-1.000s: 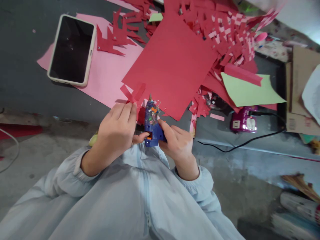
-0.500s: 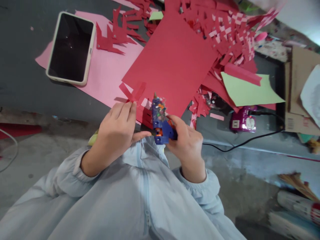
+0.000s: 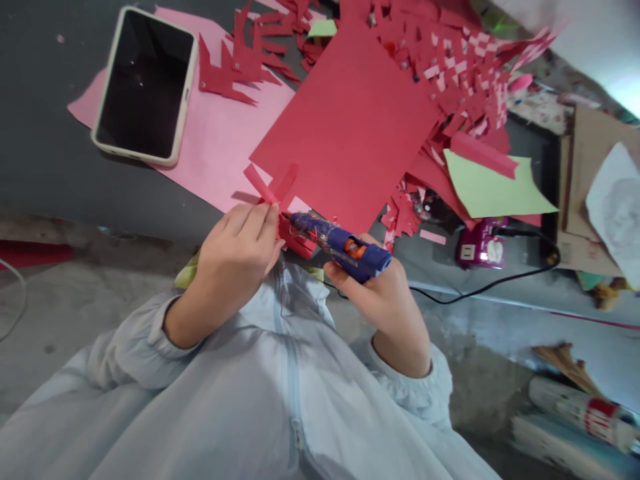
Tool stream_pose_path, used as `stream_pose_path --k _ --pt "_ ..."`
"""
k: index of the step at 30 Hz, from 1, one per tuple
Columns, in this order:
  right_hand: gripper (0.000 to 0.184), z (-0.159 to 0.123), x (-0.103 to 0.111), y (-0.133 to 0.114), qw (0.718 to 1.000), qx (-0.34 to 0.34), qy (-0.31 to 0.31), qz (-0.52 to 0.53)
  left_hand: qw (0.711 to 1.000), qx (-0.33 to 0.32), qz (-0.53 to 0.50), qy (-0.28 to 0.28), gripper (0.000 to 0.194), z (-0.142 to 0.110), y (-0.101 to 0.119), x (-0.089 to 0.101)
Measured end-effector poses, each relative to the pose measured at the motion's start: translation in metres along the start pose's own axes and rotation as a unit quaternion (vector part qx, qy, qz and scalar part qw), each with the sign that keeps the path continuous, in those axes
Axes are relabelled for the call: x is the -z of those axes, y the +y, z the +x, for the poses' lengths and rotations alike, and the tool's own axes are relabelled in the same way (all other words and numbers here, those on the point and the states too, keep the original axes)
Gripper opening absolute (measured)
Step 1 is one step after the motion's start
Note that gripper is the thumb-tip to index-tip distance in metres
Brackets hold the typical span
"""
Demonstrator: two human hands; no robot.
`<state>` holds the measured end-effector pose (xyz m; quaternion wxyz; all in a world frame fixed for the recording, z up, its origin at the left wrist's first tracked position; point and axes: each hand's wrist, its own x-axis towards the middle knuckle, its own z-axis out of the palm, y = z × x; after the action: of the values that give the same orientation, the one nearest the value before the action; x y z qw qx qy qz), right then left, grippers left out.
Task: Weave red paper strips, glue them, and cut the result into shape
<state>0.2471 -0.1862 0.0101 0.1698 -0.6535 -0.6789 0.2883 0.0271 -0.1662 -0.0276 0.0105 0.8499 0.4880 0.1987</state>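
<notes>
A blue hot glue gun (image 3: pixel 340 243) sits in my right hand (image 3: pixel 385 293), whose fingers are wrapped round its handle. Its nozzle points left and lies close to the red paper strips (image 3: pixel 285 187) by my left fingertips; whether it touches them I cannot tell. My left hand (image 3: pixel 240 250) is closed at the table's front edge, its fingertips pressed on these strips. Under and behind them lie a pink sheet (image 3: pixel 220 140) and a large red sheet (image 3: pixel 345 133).
A phone (image 3: pixel 145 87) rests on the pink sheet at left, beside cut red paper pieces (image 3: pixel 225 73). Woven red and pink paper (image 3: pixel 455 73) is heaped at back right. A light green sheet (image 3: pixel 495 187), a purple box (image 3: pixel 480 247) with a black cord and cardboard (image 3: pixel 595 180) lie rightward.
My right hand has moved right and swung the glue gun from pointing away from me to pointing left, its nozzle now by my left fingertips. The left thumb has drawn in toward the fingers.
</notes>
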Motion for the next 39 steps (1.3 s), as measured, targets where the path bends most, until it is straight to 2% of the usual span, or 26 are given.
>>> stream_pose_path --k 10,22,28,33,39 --pt "0.029 0.0010 0.0002 -0.0015 0.998 -0.043 -0.036 0.004 0.999 0.019 -0.029 0.005 0.037 0.0005 -0.0005 -0.0008" --pt "0.028 0.0057 0.0018 -0.0105 0.999 -0.029 -0.034 0.006 1.000 0.004 -0.001 0.030 0.036 0.0009 -0.0002 -0.0012" --pt "0.027 0.0045 0.0030 -0.0084 0.999 -0.027 -0.039 0.001 0.999 0.020 -0.024 0.015 0.038 0.0008 -0.0003 -0.0024" --pt "0.028 0.0052 0.0023 -0.0084 0.999 -0.026 -0.019 -0.009 1.000 0.010 -0.006 0.025 0.037 0.0014 0.0004 -0.0022" --pt "0.027 0.0048 0.0016 -0.0096 0.999 -0.035 -0.040 0.002 1.000 0.008 0.007 0.024 0.037 0.0027 0.0008 -0.0009"
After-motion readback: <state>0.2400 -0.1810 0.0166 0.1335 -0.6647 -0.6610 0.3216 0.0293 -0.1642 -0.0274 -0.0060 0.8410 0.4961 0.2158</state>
